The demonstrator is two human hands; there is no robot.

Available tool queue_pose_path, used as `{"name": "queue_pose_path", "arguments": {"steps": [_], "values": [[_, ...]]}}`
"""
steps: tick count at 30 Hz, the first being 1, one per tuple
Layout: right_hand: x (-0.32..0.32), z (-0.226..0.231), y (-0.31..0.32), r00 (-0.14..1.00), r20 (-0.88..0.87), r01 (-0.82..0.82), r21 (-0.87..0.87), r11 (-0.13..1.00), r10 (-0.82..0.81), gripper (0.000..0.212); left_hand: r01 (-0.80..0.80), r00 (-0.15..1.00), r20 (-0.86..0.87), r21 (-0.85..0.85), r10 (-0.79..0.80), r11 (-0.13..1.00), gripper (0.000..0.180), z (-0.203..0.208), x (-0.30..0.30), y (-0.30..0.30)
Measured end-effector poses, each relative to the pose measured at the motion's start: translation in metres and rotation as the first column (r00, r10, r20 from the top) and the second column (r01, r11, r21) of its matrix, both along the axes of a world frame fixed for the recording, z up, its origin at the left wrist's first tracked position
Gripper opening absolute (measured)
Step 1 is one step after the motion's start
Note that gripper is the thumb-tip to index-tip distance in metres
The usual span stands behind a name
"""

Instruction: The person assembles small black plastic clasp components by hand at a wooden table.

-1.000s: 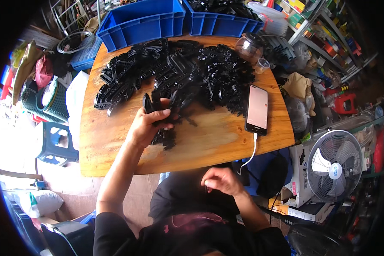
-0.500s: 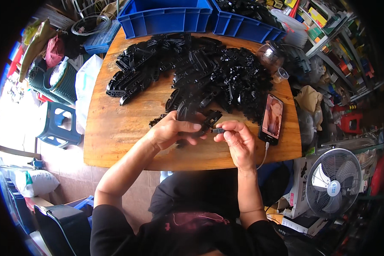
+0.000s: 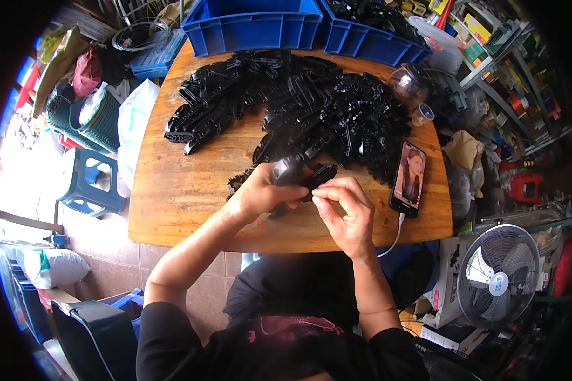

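Note:
My left hand (image 3: 258,195) is closed around a dark, curved black plastic part (image 3: 288,171), its thumb lying across the near side. Close against that part, my right hand (image 3: 351,214) has thumb and forefinger pinched together; whatever sits between the tips is too small and covered to make out. Just beyond the fingers shows a rounded black end (image 3: 325,174), and I cannot tell whether it belongs to the held part. Long black plastic parts (image 3: 225,89) lie heaped on the wooden table (image 3: 190,209), with smaller black pieces (image 3: 368,114) piled to their right.
Two blue crates (image 3: 254,33) stand at the far edge, the right one holding black parts. A phone (image 3: 408,178) on a white cable lies at the right, near a clear jar (image 3: 408,86) and small cup (image 3: 424,113). A fan (image 3: 499,276) and blue stool (image 3: 95,181) flank the table.
My right hand has moved left to the part in my left hand. The small black piece that showed in its fingertips is now hidden. The left hand's part has turned slightly.

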State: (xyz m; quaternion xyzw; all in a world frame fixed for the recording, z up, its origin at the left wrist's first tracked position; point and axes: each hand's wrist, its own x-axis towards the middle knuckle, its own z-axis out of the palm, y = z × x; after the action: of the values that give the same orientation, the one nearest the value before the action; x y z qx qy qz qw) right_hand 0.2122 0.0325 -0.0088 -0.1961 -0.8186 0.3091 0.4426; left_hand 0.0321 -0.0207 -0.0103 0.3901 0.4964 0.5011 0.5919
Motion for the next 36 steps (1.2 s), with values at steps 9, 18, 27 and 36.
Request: {"name": "queue_pose_path", "arguments": {"steps": [9, 18, 27, 36], "values": [[-0.001, -0.003, -0.016, 0.977, 0.017, 0.211, 0.045, 0.976, -0.212, 0.013, 0.154, 0.812, -0.576, 0.359, 0.089, 0.92, 0.045, -0.002, 0.012, -0.002], [0.002, -0.018, -0.002, 0.996, -0.068, 0.029, -0.422, 0.906, -0.063, 0.033, 0.035, 0.846, -0.516, 0.296, 0.129, 0.954, 0.037, 0.008, 0.017, -0.009], [-0.018, -0.004, 0.079, 0.911, 0.336, 0.039, 0.506, 0.861, -0.239, 0.031, -0.198, 0.976, 0.093, 0.029, 0.195, 0.98, 0.033, 0.009, -0.024, 0.006], [-0.021, 0.025, 0.038, 0.957, 0.281, -0.088, 0.529, 0.844, -0.076, 0.02, -0.13, 0.927, 0.348, -0.058, 0.142, 0.99, 0.039, -0.005, -0.026, 0.009]]}}
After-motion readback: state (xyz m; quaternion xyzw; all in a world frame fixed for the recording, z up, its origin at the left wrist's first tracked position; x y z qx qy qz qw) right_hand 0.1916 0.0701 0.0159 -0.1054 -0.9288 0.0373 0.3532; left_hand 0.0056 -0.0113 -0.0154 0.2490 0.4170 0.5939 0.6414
